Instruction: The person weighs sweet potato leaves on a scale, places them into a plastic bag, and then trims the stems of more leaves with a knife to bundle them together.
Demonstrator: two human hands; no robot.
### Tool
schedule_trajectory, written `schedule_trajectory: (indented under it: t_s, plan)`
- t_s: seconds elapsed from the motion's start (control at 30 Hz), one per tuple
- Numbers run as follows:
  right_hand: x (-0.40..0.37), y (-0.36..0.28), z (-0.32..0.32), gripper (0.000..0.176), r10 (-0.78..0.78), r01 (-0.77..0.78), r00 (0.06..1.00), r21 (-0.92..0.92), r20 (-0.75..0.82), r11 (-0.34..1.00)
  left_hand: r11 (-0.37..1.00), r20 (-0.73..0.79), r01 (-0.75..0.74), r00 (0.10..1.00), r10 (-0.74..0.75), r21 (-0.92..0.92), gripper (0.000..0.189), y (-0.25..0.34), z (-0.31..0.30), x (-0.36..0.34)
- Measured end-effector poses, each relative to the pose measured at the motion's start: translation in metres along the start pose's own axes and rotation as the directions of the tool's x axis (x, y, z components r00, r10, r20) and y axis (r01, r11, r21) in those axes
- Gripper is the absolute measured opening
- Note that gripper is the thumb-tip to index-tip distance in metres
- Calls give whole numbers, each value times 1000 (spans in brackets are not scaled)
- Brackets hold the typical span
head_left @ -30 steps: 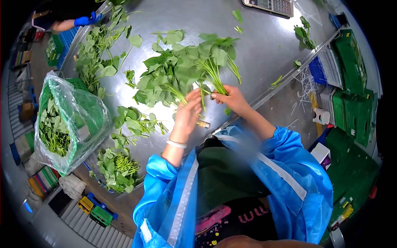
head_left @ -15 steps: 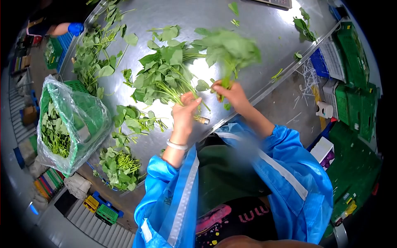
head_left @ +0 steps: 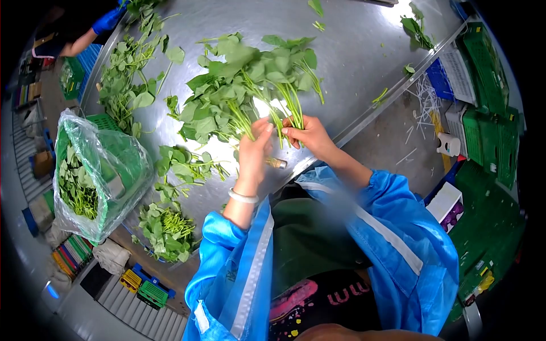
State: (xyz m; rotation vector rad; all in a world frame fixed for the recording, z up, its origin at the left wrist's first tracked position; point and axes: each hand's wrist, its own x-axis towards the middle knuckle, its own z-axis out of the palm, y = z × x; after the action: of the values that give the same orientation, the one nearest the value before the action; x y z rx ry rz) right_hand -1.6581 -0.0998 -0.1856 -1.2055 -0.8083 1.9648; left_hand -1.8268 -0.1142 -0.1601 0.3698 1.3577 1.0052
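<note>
My right hand grips the stems of a bunch of leafy greens whose leaves fan out over the steel table. My left hand sits just left of it, fingers closed on stems of the larger pile of greens lying on the table. The two hands nearly touch and their bunches overlap. A small brown tube-like object lies on the table between my wrists.
More loose greens lie far left, a small bundle and a trimmed bunch near the table's edge. A green crate lined with plastic holds greens. Green crates stand right. Another person's blue-gloved hand is top left.
My right hand swung its bunch out to the right and has brought it back beside the left hand's pile. The other person's gloved hand shifted along the far edge.
</note>
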Motion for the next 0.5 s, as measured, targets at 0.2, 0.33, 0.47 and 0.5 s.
schedule_trajectory:
  t_s: [0.2,0.33,0.47,0.5]
  plan:
    - [0,5,10,14,-82,95,990,114,-119,989,960,149,124,985,-89,-250,4,-3,3,0]
    - [-3,-13,5,13,-114,153,984,325,-134,933,884,-243,-111,970,-3,-454,5,8,1,8]
    - [6,-29,-28,22,121,-130,991,-214,-57,968,897,-84,-155,988,132,-414,12,29,-30,6]
    - [13,-18,-42,24,61,-114,985,-356,-159,927,923,-96,-143,989,116,-358,17,32,-31,1]
